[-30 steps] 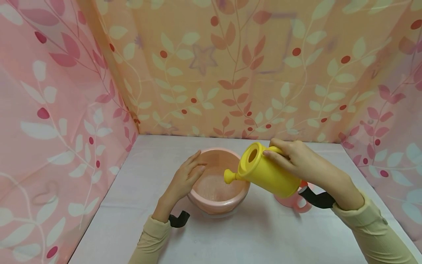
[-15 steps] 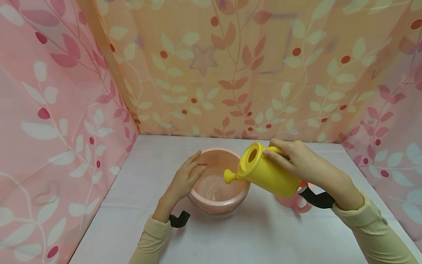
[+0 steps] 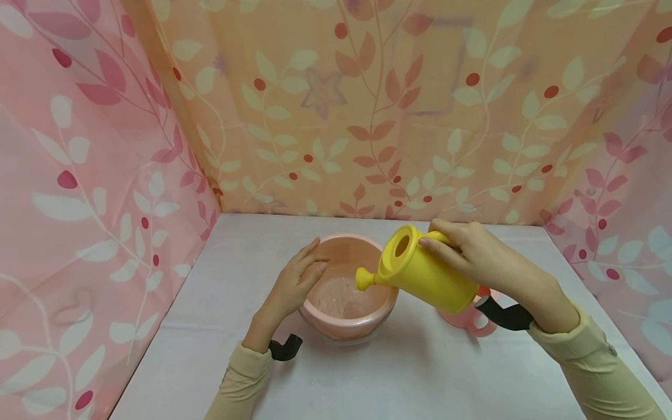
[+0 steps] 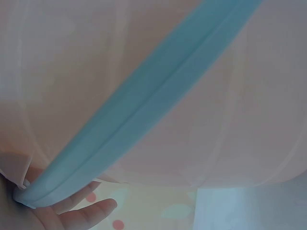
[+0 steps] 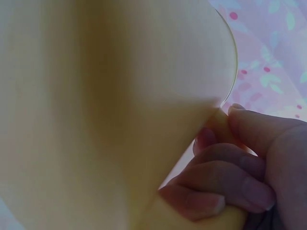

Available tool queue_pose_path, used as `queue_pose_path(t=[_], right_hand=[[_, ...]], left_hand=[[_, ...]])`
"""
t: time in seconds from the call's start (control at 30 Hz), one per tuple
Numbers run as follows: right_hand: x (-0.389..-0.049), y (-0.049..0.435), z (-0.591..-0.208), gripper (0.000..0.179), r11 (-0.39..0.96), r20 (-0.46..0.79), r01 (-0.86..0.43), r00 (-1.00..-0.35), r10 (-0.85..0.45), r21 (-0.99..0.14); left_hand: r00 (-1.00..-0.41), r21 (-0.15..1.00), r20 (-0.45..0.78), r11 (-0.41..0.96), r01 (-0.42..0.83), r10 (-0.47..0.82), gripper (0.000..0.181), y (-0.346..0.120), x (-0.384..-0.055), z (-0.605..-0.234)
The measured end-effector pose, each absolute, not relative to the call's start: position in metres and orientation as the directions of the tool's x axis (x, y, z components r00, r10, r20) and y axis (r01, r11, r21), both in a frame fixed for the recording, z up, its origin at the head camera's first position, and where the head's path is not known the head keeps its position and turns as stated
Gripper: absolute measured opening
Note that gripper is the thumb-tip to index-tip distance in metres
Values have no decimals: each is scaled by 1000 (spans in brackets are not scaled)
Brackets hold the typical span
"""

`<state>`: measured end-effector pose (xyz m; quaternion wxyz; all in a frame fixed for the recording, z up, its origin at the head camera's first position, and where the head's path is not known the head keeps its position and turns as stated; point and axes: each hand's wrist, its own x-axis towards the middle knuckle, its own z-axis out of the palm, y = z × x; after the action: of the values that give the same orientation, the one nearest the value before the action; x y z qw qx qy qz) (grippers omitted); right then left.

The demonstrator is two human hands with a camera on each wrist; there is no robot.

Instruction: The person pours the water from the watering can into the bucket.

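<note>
Ripples [image 3: 338, 297], absent a second ago, are noted in the bowl [image 3: 343, 322]; pouring is judged under way. The watering can [image 3: 433, 280] is gripped by the right hand [image 3: 469, 251]; the left hand [image 3: 294, 283] is laid unclenched at the rim.

Pink mug [image 3: 459, 321] (partly hidden), pale tabletop [image 3: 210, 315], leafy orange curtain [image 3: 325, 134] behind

Yel. watering can [image 3: 430, 277], tilted, spout [image 3: 363, 279] over upright pink bowl [image 3: 346, 322], clear liq. [image 3: 338, 298] inside

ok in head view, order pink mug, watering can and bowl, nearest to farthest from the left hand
1. Bowl: directly beside the left hand.
2. Watering can: to the right, tilted.
3. Pink mug: farther right, partly hidden.
</note>
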<state>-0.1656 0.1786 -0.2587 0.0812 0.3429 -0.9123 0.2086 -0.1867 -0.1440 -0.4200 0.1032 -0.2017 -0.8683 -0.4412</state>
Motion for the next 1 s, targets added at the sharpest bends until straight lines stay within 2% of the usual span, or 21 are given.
queue_pose_path(t=[0.43, 0.7, 1.0], right_hand=[[-167, 184, -264, 17, 680, 316, -655, -755, -574, -330], [-166, 190, -270, 13, 703, 308, -618, -786, -537, -352], [-164, 198, -278, 13, 696, 345, -616, -786, -512, -370]], left_hand=[[-899, 727, 354, 528, 438, 258, 41, -143, -187, -419], [-900, 722, 353, 539, 435, 254, 33, -143, -187, -420], [-897, 719, 360, 535, 443, 259, 38, -143, -187, -420]])
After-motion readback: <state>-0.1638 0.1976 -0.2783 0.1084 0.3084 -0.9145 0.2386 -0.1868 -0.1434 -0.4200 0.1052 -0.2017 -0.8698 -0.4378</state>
